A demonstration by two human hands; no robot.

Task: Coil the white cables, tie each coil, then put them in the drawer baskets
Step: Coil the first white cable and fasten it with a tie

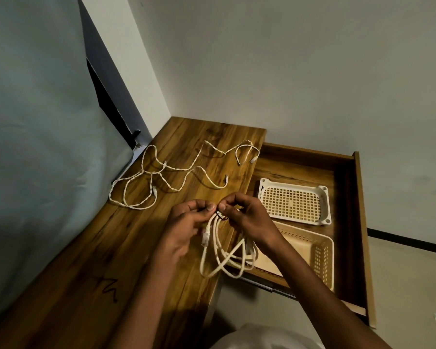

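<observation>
Here we see one white cable already gathered into a coil point(224, 250), hanging above the near edge of the wooden table point(126, 238). The left hand point(186, 222) and the right hand point(247, 217) meet at the top of the coil, fingertips pinched tight on a thin dark tie point(221, 216) wrapped round the loops. We judge the tying of this first coil to be in progress, not finished. Farther left on the table lie the loose cables point(161, 175), tangled and uncoiled; how many there are we cannot tell. To the right the open drawer point(347, 197) holds a far basket point(324, 197) and a near basket point(322, 250), neither yet holding a cable. Most of the task remains.
</observation>
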